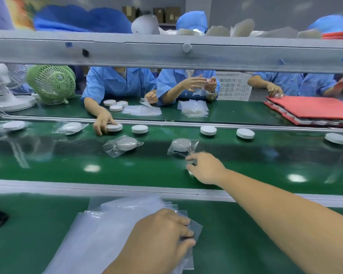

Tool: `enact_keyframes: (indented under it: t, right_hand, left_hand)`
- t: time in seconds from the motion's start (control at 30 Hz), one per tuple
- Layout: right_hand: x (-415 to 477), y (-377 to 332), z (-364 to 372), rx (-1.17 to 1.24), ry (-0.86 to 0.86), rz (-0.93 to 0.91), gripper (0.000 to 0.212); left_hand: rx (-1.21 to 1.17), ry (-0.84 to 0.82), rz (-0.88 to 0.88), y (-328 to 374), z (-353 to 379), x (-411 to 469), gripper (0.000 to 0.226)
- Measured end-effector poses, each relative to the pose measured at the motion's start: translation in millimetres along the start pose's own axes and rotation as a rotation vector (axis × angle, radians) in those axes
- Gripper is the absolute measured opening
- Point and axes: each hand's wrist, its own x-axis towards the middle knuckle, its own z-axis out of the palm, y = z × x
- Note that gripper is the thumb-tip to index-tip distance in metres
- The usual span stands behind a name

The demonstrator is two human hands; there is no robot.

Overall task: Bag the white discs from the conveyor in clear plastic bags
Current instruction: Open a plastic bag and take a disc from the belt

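My right hand (206, 169) reaches out over the green conveyor belt (67, 167), fingers apart, fingertips at the near edge of a bagged white disc (181, 146); whether they touch the bag is unclear. Another bagged disc (125, 144) lies to its left. Bare white discs (139, 129) (208, 130) (245, 133) sit along the belt's far side. On the near green table my left hand (158, 238) pinches a clear bag at the right edge of the stack of clear plastic bags (107, 224).
Across the belt, workers in blue handle discs and bags; one worker's hand (101, 123) holds a disc. A grey rail (166, 50) spans overhead. Two fans (52, 82) stand far left, red trays (313, 107) far right, a white crate (234, 86) behind.
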Motion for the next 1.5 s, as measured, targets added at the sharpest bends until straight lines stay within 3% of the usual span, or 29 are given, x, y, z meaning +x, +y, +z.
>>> enact_keyframes:
  t: [0.27, 0.5, 0.67, 0.8, 0.93, 1.1, 1.27, 1.4, 1.5]
  right_hand:
    - [-34.4, -11.9, 10.7, 0.010, 0.140, -0.103, 0.016]
    - [-88.4, -42.5, 12.0, 0.290, 0.238, -0.173, 0.028]
    - [-156.1, 3.1, 26.9, 0.394, 0.250, -0.133, 0.026]
    - [-148.0, 14.1, 25.5, 0.574, 0.289, -0.007, 0.029]
    - [-147.9, 14.2, 30.7, 0.546, 0.263, -0.016, 0.033]
    - [-145.9, 12.2, 28.8, 0.581, 0.278, -0.017, 0.031]
    - [-146.3, 10.3, 28.9, 0.612, 0.297, -0.008, 0.034]
    - [-146.8, 10.6, 29.0, 0.632, 0.308, -0.005, 0.029]
    - [-146.5, 11.5, 29.3, 0.661, 0.310, -0.015, 0.024]
  left_hand:
    - [0.000, 0.008, 0.004, 0.1, 9.4, -0.1, 0.039]
    - [0.028, 0.035, -0.002, -6.7, 7.3, -2.0, 0.034]
    - [0.082, 0.037, 0.058, -5.1, 7.9, -0.1, 0.037]
    - [0.092, -0.013, 0.032, -3.1, 16.0, 0.7, 0.044]
    - [0.067, 0.052, -0.020, -4.3, 20.8, -0.8, 0.042]
    - [-0.008, 0.154, -0.081, -2.1, 18.0, -2.6, 0.024]
    - [-0.069, 0.151, -0.107, 0.3, 12.9, -4.7, 0.031]
    - [-0.037, 0.137, -0.110, 1.4, 13.3, -3.7, 0.018]
    - [-0.021, 0.106, -0.131, 1.5, 13.9, -2.8, 0.023]
